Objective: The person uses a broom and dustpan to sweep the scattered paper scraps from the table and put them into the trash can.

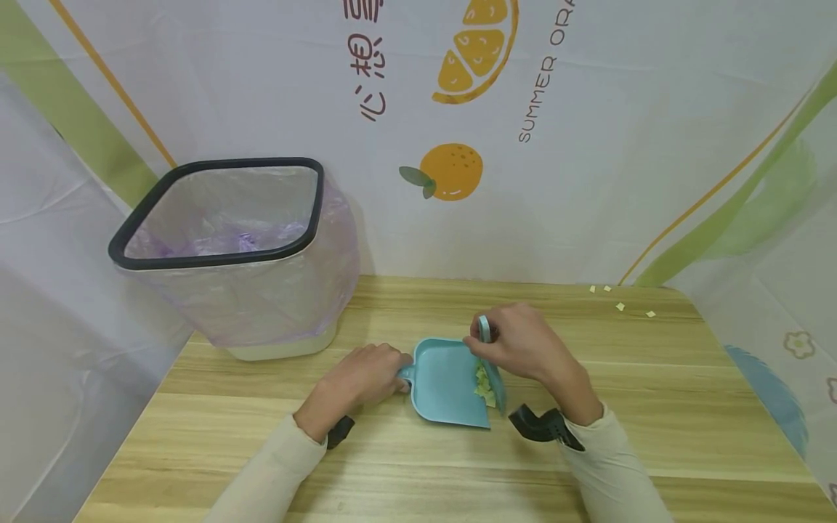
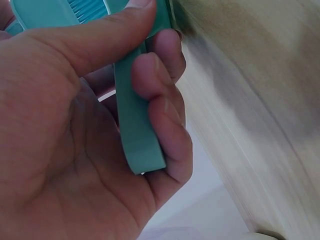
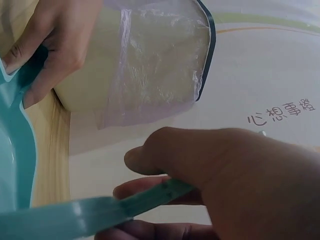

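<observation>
My left hand (image 1: 374, 372) grips the handle of a light blue dustpan (image 1: 446, 381), its fingers curled round the grip (image 2: 137, 115) in the left wrist view. The pan lies on the wooden table with its open edge to the right. In my right hand (image 1: 523, 341) is the handle of a matching small brush (image 1: 495, 385), held at the pan's right edge. Small yellow-green scraps (image 1: 484, 386) lie bunched against the brush at that edge. Blue bristles (image 2: 85, 10) show at the top of the left wrist view.
A bin (image 1: 288, 298) with a black rim and a thin purple-tinted liner stands at the back left of the table. Several pale paper scraps (image 1: 620, 306) lie at the far right, near the back edge. A white printed cloth (image 1: 575, 203) hangs behind the table.
</observation>
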Available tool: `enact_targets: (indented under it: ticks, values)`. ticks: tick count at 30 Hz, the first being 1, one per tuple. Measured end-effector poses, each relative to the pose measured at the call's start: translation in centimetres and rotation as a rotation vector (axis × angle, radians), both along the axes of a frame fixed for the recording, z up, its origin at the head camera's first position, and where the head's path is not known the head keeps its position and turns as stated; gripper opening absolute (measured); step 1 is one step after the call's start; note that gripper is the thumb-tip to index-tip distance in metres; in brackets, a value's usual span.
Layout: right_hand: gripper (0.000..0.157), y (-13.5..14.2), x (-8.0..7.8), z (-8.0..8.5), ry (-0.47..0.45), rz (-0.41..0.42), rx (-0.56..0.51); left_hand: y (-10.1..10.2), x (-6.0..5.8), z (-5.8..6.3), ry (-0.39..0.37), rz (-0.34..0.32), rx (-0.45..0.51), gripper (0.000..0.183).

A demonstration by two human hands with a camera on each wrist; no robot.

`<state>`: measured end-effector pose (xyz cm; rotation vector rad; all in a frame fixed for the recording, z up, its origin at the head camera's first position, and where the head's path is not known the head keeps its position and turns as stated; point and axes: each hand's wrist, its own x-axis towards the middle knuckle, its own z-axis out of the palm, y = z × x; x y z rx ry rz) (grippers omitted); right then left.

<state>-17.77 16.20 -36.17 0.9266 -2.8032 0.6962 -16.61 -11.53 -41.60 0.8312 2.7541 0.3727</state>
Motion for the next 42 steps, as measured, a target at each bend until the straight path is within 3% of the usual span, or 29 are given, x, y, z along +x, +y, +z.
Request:
enact_targets:
  ticks: [13, 22, 33, 42]
  values:
    - [0.014, -1.2, 0.1, 0.5, -0.01, 0.0, -0.028, 0.1, 0.0, 0.1, -0.009, 0.009, 0.006, 0.016]
    - [0.013, -0.2, 0.3, 0.8, -0.013, -0.036, -0.045, 0.0, -0.1, -0.1, 0.004, 0.011, -0.001, 0.016]
    - [0.013, 1.8, 0.6, 0.0, 0.02, -0.046, -0.018, 0.0, -0.1, 0.0, 0.001, 0.008, -0.005, 0.016]
    - [0.011, 1.5, 0.7, -0.5, 0.03, -0.018, -0.016, 0.0, 0.0, -0.1, -0.012, 0.015, 0.009, 0.015]
